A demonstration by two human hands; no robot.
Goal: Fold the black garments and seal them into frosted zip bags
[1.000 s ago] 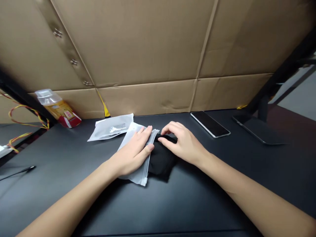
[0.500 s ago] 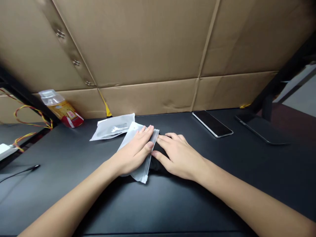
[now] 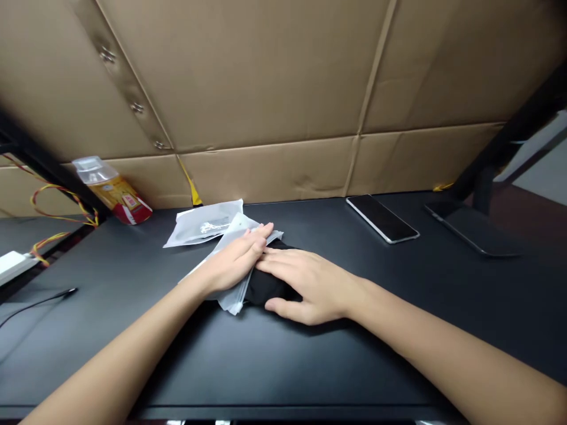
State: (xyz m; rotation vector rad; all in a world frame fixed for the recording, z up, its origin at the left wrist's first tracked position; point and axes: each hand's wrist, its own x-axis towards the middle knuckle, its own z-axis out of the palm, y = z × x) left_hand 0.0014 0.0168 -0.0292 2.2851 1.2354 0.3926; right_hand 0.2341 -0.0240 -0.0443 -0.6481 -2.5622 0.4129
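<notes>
My left hand [image 3: 237,260] lies flat, fingers stretched out, on a frosted white zip bag [image 3: 236,296] with a slider at its near corner. Black cloth-like material [image 3: 266,287] shows at the bag's zip edge and runs to the right. Over this black material my right hand [image 3: 310,286] is spread, its fingertips touching the edge of the left hand near the bag's opening. Whether part of the black item is inside the bag is hidden by the hands. Behind them, a second frosted bag [image 3: 195,227] with white print lies flat, partly under the first.
On the black table [image 3: 274,366] a phone [image 3: 383,218] lies at the back right, with a dark flat panel [image 3: 469,227] beyond it. A bottle [image 3: 117,192] leans at the back left. A cable [image 3: 44,302] and a white adapter [image 3: 15,265] sit left. Cardboard [image 3: 266,88] walls the back.
The zip bag's edge has shifted left, and more of the black material shows. My right hand's fingers have slid left towards the left hand, its thumb moving down and away from the bag.
</notes>
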